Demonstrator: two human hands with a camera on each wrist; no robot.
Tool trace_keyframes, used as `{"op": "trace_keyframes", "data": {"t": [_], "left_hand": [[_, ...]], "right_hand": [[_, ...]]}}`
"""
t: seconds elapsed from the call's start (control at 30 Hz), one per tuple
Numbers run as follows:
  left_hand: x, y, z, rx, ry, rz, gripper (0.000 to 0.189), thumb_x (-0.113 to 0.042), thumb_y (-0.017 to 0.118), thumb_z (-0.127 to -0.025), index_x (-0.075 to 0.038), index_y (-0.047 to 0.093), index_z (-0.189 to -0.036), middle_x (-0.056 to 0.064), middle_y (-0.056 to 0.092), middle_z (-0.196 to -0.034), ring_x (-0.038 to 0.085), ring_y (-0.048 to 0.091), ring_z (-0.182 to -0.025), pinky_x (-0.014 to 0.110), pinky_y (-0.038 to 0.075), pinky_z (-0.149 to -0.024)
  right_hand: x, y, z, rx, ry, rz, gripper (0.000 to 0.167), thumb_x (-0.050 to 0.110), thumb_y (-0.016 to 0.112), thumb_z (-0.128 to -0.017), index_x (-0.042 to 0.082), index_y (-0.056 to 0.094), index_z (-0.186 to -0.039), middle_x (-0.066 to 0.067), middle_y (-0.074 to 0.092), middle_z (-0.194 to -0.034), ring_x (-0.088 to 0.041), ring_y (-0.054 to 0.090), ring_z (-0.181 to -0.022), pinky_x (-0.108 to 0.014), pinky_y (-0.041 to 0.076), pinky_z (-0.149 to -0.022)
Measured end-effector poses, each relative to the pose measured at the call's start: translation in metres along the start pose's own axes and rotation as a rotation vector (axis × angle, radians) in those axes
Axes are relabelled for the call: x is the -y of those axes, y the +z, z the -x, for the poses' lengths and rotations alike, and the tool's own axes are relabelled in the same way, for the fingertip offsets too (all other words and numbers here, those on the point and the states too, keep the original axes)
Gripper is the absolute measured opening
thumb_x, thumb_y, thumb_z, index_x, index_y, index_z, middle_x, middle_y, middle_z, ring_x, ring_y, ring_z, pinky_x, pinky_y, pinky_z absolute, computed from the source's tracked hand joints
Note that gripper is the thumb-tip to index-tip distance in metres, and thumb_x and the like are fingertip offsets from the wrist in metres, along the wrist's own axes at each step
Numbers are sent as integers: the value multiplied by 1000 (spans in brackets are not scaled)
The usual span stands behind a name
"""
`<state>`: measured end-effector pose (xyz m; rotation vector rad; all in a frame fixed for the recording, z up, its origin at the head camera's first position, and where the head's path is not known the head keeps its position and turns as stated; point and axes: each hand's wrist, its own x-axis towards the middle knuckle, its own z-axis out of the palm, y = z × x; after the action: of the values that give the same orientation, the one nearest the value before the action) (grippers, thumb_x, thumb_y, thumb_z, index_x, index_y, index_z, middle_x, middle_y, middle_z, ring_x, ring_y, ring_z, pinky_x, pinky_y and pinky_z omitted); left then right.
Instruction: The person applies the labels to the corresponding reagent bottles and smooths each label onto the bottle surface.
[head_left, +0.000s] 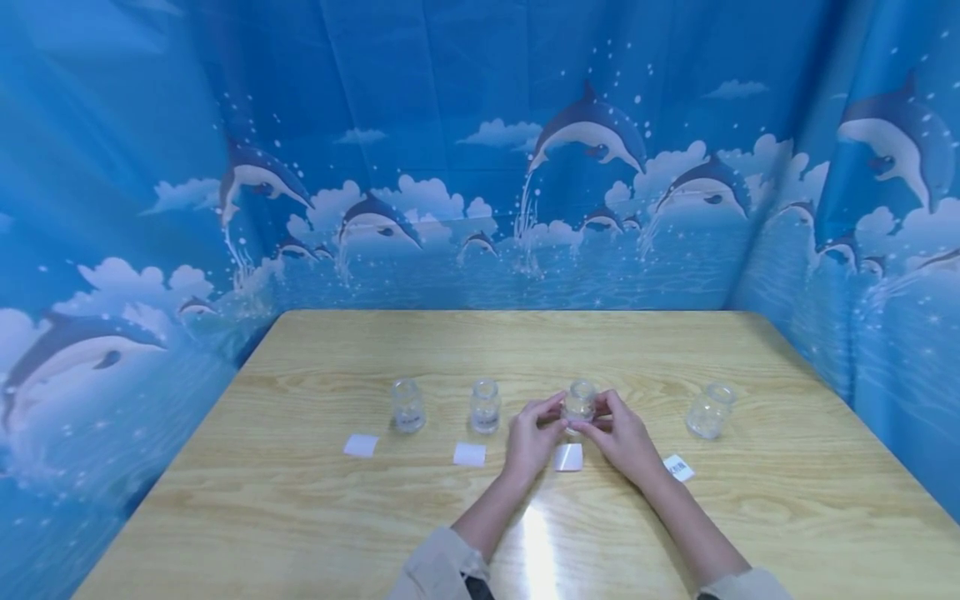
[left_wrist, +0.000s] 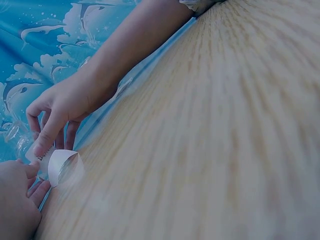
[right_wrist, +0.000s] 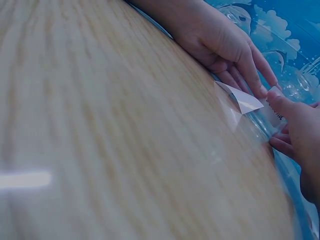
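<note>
A small clear glass jar [head_left: 581, 398] stands between both hands near the middle of the table. My left hand [head_left: 530, 439] grips its left side, and my right hand [head_left: 624, 440] holds the right side with fingers behind. Both thumbs meet at the jar's front, low down. There, the wrist views show a white label [right_wrist: 274, 112] with dark print under the thumbs. Just in front of the jar lies a white slip of paper [head_left: 567, 457], its edge curled up off the tabletop in the left wrist view.
Two jars to the left, one farther left [head_left: 408, 407] and one nearer [head_left: 485, 408], bear dark print; white slips [head_left: 362, 445] lie before them. Another jar [head_left: 710, 412] stands at right, and a printed label [head_left: 678, 467] lies beside the right forearm. A blue dolphin curtain [head_left: 480, 150] surrounds the table.
</note>
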<state>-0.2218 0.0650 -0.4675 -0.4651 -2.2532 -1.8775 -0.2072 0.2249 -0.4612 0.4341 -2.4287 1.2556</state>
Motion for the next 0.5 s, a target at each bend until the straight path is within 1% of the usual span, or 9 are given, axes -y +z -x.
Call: {"op": "trace_keyframes", "data": {"t": [0.13, 0.27, 0.37, 0.5], "left_hand": [[-1, -1, 0, -16, 12, -11, 38, 1, 68, -78, -9, 63, -115, 7, 64, -98, 17, 61, -90, 21, 48, -80], [-2, 0, -1, -15, -24, -14, 37, -2, 67, -80, -11, 63, -116, 4, 64, -99, 17, 61, -92, 23, 48, -82], [-1, 1, -1, -8, -62, -21, 37, -6, 67, -81, -14, 62, -117, 1, 64, -100, 15, 59, -94, 25, 47, -84], [0, 2, -2, -2, -72, -21, 36, -7, 66, -82, -15, 62, -117, -1, 63, -100, 15, 58, -96, 28, 46, -86]], "right_hand": [[-1, -3, 0, 24, -30, -9, 30, 8, 68, -82, -1, 49, -104, -15, 59, -98, -30, 60, -90, -32, 52, -76], [0, -6, 0, 42, -39, -15, 25, 2, 63, -85, -4, 49, -105, -18, 58, -102, -33, 59, -93, -34, 52, -77], [9, -9, 0, 50, -49, -15, 22, -4, 60, -85, -7, 48, -104, -22, 57, -101, -38, 58, -92, -38, 51, -77], [24, -15, 1, 54, -60, -39, 19, -12, 55, -85, -11, 48, -102, -27, 56, -100, -42, 57, -91, -42, 51, -76]]}}
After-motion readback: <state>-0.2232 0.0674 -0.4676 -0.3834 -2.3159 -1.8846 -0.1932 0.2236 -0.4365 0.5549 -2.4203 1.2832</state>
